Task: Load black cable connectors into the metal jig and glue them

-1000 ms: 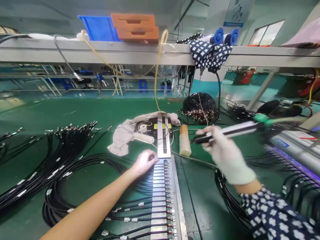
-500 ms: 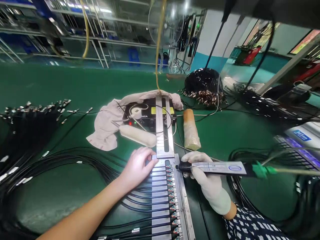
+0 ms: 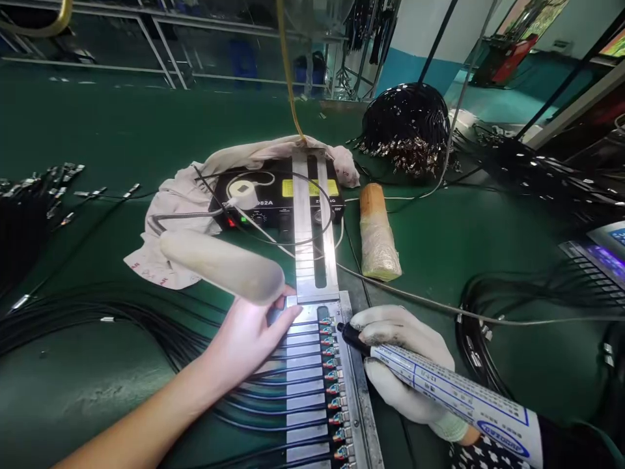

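A long metal fixture [image 3: 305, 404] holds a row of black cables [image 3: 273, 393] whose small connector ends [image 3: 334, 389] show exposed coloured wires. My bare left hand [image 3: 251, 332] rests at the fixture's upper left corner. Its thumb lies on the plate, apart from the forefinger; a pale rounded lamp-like head [image 3: 224, 264] hides part of the fingers. In a white glove, my right hand [image 3: 407, 365] is wrapped round a glue syringe [image 3: 449, 397] with a blue-printed white label. The syringe's black tip points left at the connectors near the fixture's far end; contact cannot be made out.
Behind the fixture sits a black control box [image 3: 273, 212] with a pinkish cloth [image 3: 180, 202] round it. A plastic-wrapped cylinder [image 3: 378, 234] lies to the right. Black cable bundles [image 3: 407, 130] lie at the back and both sides. A purple-lit unit [image 3: 610, 254] stands far right.
The view has moved closer and tilted down. The syringe has swung from nearly level to slanting, its rear end now lower right. My left hand stays at the fixture's corner.
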{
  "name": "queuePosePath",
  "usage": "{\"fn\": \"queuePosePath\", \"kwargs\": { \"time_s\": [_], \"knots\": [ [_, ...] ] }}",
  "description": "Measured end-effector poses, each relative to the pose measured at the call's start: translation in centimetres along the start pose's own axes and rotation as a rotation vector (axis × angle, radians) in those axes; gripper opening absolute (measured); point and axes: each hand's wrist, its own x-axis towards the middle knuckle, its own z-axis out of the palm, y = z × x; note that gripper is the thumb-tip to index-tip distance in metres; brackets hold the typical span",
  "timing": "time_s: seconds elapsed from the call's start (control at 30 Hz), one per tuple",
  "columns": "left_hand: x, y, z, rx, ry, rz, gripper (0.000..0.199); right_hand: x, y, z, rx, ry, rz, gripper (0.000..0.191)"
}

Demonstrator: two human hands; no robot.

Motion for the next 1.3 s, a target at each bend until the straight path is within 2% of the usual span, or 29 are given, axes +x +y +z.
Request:
{"fn": "queuePosePath", "kwargs": {
  "time_s": [0.37,0.9,1.3],
  "knots": [
    [0.01,-0.14,-0.03,0.022,-0.004,0.028,0.022,0.39,0.0,0.11,0.004,0.015,0.03,0.027],
    [-0.11,-0.2,-0.16,0.03,-0.022,0.023,0.023,0.62,-0.46,0.23,0.054,0.065,0.035,0.029],
    [-0.12,-0.2,-0.16,0.013,-0.02,0.046,0.017,0.72,-0.44,0.12,0.039,0.066,0.038,0.027]
  ]
}}
